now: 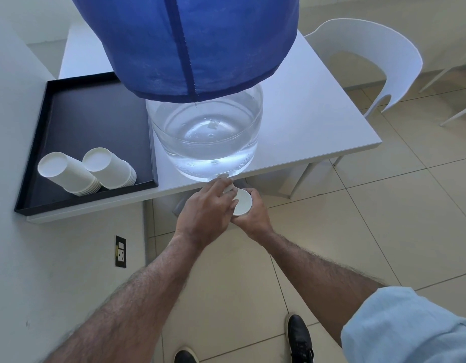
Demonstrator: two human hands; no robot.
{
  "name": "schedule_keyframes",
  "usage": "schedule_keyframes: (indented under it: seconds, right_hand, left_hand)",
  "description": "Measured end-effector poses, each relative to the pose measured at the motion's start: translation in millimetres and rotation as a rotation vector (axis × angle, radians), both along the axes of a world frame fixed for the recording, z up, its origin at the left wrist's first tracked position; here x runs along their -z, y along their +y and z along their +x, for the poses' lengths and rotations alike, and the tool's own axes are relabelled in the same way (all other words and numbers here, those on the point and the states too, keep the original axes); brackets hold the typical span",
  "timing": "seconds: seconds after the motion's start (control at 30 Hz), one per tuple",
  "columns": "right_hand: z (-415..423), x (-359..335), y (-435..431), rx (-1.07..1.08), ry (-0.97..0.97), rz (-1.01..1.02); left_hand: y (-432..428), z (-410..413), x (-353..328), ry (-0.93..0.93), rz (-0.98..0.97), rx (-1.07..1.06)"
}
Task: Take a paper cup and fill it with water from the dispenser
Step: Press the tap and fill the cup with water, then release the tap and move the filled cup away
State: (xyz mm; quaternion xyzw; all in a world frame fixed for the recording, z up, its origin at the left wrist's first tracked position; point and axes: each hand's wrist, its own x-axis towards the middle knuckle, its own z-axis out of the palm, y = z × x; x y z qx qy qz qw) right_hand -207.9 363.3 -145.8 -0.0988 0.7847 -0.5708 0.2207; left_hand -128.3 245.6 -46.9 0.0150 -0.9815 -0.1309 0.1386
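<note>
Fingers (228, 191) of the left hand (205, 216) are closed on the small tap (225, 182) at the base of the water dispenser (205, 134). Right hand (254, 216) has its fingers wrapped round the paper cup (243, 203), held upright just below the tap, past the front edge of the desk (318, 121); whether the cup contains water cannot be told. Dispenser body is clear, holds water, and carries a blue cloth cover (184, 40) over its upper part. Black tray (93, 119) sits on the desk beside it, with two stacks of paper cups (88, 171) lying in its near end. White chair (370, 64) stands beyond the desk.
</note>
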Motion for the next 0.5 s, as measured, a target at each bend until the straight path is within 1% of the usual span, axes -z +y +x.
schedule_keyframes:
  seconds: [0.1, 0.23, 0.5]
  right_hand:
    - [-2, 7, 13, 0.022, 0.004, 0.028]
    - [-10, 9, 33, 0.071, 0.034, 0.057]
    - [-41, -27, 72, 0.205, 0.113, 0.040]
  left_hand:
    - [1, 6, 3, -0.008, 0.024, -0.005]
    - [-5, 18, 7, 0.009, 0.095, -0.096]
    - [-22, 36, 2, -0.058, 0.094, -0.267]
